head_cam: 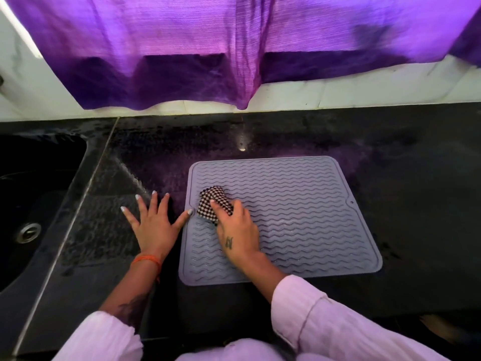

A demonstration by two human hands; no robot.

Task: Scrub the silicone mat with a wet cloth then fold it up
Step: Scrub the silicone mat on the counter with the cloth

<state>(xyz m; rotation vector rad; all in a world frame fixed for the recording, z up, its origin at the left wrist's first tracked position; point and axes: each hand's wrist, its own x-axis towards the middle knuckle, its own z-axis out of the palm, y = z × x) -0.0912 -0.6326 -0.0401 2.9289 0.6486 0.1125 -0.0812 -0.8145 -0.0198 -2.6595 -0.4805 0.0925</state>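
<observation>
The right hand [238, 230] presses a bunched checkered cloth [214, 203] onto the left part of the grey silicone mat [299, 217], fingers curled over it. The left hand [153, 225] lies flat with fingers spread on the black counter [416, 178], only its thumb touching the mat's edge. Thus lightly anchored, the mat may slide or buckle under a hard stroke.

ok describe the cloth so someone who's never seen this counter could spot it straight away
On the dark counter, right of the sink, lies a grey wavy-ribbed mat. Near the mat's left edge, the right hand holds a small bunched cloth against it. The cloth is the only checked thing here, dark and white, unlike the plain purple curtain above.
</observation>
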